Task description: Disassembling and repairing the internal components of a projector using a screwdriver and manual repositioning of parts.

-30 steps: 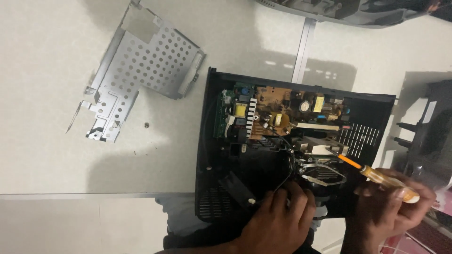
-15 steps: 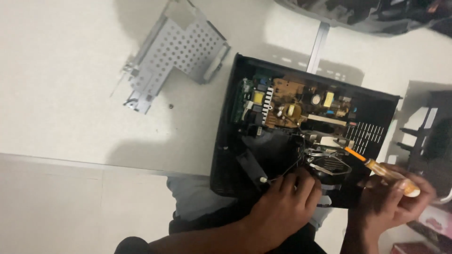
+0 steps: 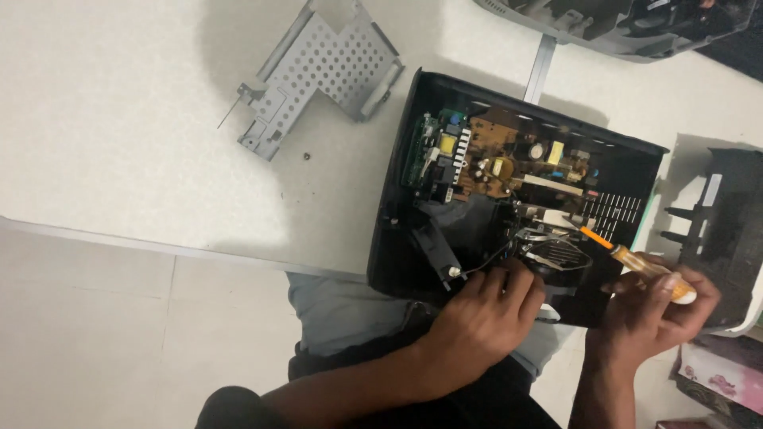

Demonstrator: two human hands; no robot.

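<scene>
Orange-handled screwdriver (image 3: 636, 264): 1, gripped in my right hand (image 3: 656, 314), fingers curled shut round the handle.
Axis: shaft runs up-left from that hand, tip down inside the open black plastic casing (image 3: 397, 238), beside the metal fan grille (image 3: 556, 254).
Left hand (image 3: 485, 318): fingers bent onto the casing's near edge, holding nothing I can make out.
Nearer the tip: right hand.
Brown circuit board (image 3: 501, 159): 1, beyond both hands.
Perforated grey metal plate (image 3: 322, 67): 1, well apart, up-left on the pale table (image 3: 119, 119).

1. I am at a repair bench, an electronics workshop by the look of it.
2. An opened black case (image 3: 509, 199) shows its bare circuit board (image 3: 509, 159) on my white table (image 3: 119, 119).
3. A removed metal shield plate (image 3: 322, 71) and a loose screw (image 3: 307, 156) lie beside it.
4. More gutted housings (image 3: 636, 24) crowd the table's edges.
</scene>
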